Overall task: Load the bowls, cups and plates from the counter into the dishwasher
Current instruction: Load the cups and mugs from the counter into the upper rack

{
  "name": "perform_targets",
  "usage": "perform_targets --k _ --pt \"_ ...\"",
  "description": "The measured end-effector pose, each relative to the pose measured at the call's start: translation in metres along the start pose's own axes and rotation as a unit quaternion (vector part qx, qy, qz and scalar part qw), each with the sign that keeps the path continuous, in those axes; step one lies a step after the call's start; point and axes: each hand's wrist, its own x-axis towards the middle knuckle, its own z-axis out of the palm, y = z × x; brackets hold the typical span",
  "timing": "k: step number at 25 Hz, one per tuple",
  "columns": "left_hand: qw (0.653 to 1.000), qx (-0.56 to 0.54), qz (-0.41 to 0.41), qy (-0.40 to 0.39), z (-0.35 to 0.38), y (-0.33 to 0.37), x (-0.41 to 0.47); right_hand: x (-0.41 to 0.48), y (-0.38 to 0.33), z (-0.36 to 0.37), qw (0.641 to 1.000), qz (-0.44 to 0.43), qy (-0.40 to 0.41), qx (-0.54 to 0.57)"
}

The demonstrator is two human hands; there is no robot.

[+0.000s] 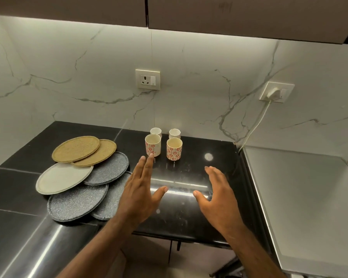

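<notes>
Both hands hover spread and empty over the black counter (179, 197), the left hand (138, 194) and right hand (217, 194) palms facing inward. Just beyond the left fingertips (149, 157) stand 4 cups (163, 143); 7 plates (78, 177) overlap to its left. Nothing looks loaded yet; no bowls or dishwasher show.

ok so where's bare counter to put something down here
Bare black counter lies between the cups and the front edge, under both open hands, left and right, and right of the cups toward the steel surface. The left is crowded with overlapping plates.
</notes>
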Motion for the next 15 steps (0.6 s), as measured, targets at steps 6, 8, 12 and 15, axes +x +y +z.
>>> perform_targets --k 6,8,12,15 --pt "0.994 -0.045 -0.092 -0.026 0.027 -0.024 0.061 0.070 0.014 0.042 0.995 0.057 -0.044 0.065" --pt "0.986 -0.076 -0.142 -0.037 0.044 -0.042 0.098 0.105 0.021 0.065 0.992 0.078 -0.058 0.084" --pt "0.959 -0.137 -0.243 -0.050 0.079 -0.081 0.169 0.172 0.032 0.111 0.978 0.142 -0.082 0.132" --pt "0.942 -0.166 -0.288 -0.045 0.100 -0.109 0.214 0.213 0.044 0.145 0.963 0.188 -0.088 0.174"
